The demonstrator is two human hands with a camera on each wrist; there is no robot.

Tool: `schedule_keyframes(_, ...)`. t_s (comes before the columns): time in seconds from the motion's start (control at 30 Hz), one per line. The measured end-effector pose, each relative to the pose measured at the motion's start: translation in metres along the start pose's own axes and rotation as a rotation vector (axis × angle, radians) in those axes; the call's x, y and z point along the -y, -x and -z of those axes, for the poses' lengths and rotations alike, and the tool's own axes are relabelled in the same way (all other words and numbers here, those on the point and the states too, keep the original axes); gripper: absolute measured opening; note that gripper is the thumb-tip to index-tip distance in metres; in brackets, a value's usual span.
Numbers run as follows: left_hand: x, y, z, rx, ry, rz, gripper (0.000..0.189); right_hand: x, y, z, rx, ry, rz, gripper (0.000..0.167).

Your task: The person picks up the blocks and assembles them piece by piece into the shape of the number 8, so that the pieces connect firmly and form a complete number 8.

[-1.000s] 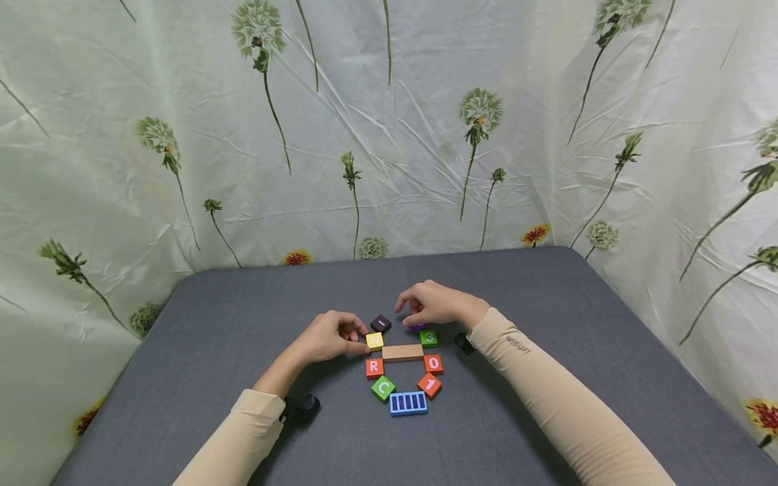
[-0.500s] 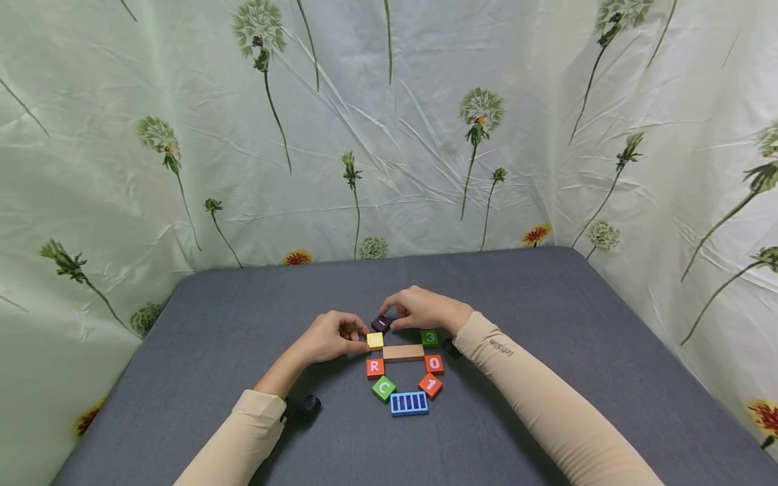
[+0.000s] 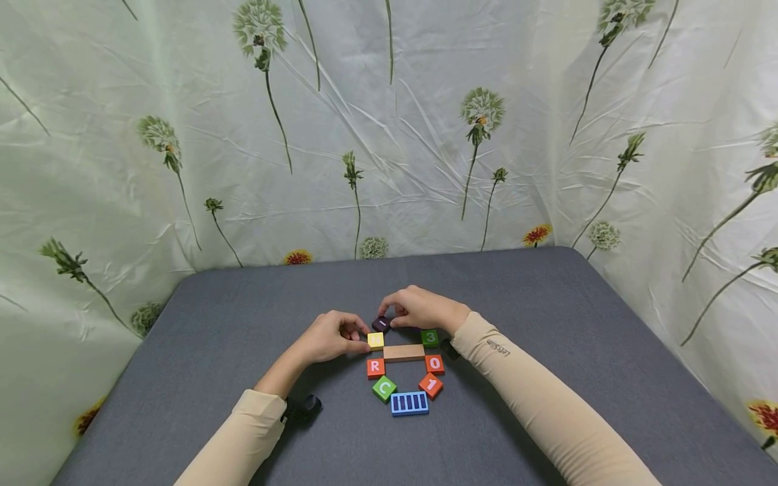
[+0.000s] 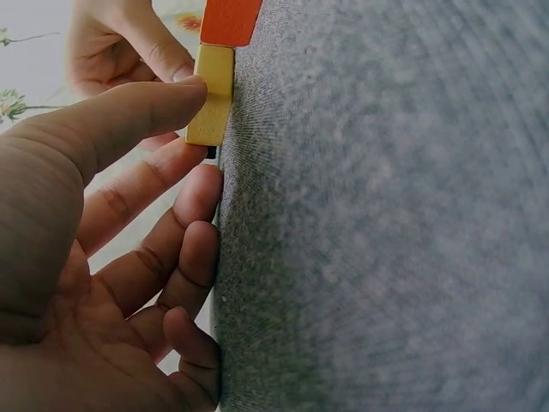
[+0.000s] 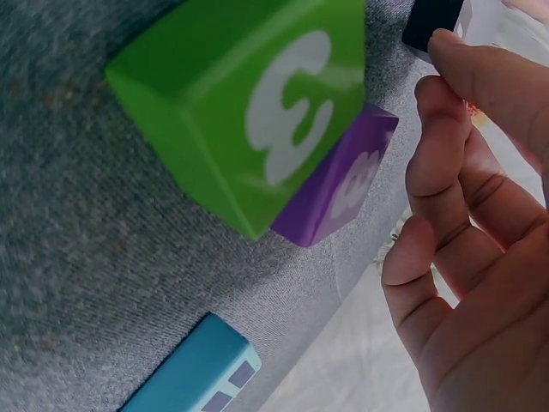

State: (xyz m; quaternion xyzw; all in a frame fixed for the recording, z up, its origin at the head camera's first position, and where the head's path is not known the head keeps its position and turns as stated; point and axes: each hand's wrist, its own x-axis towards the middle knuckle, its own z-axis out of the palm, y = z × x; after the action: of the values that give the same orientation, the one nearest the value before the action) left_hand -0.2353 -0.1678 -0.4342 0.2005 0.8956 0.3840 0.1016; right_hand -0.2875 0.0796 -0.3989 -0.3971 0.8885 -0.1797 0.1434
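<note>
My left hand (image 3: 331, 336) pinches a yellow square block (image 3: 375, 341) at its left side; in the left wrist view the thumb and index fingertip hold the yellow block (image 4: 216, 77) on the cloth. Farther back, my right hand (image 3: 428, 309) pinches a dark block (image 3: 381, 324) with a light dash on top. The right wrist view shows only an end of that dark block (image 5: 431, 24) at the thumb tip. Below the right hand lies a green block marked 3 (image 3: 429, 338), with a purple block (image 5: 322, 202) behind it, hidden in the head view.
A plain wooden bar (image 3: 404, 353) lies between the yellow and green blocks. Nearer are red blocks R (image 3: 375, 368), 0 (image 3: 434, 364) and 1 (image 3: 431, 386), a green C block (image 3: 384, 389) and a blue barred block (image 3: 410, 403). A floral curtain (image 3: 389, 135) hangs behind the table.
My right hand has moved left from the purple block to the dark block and taken hold of it. My left hand has stayed at the yellow block.
</note>
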Motion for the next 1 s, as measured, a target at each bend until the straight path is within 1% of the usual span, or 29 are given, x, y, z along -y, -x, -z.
schedule_keyframes(0.23,0.000,0.000,-0.001,0.002,0.002,0.001,0.022,0.000,0.002,0.001,0.000,-0.012,0.003,0.028)
schedule_keyframes(0.5,0.000,-0.001,0.000,0.009,0.014,0.006,0.023,-0.008,0.010,0.013,-0.006,-0.051,-0.052,0.029)
schedule_keyframes(0.8,-0.001,-0.001,-0.001,0.008,0.015,0.013,0.023,-0.024,0.028,0.024,-0.045,-0.060,-0.094,0.029)
schedule_keyframes(1.0,0.001,0.001,-0.001,0.005,0.008,0.008,0.022,-0.031,0.041,0.028,-0.051,-0.065,-0.133,0.029)
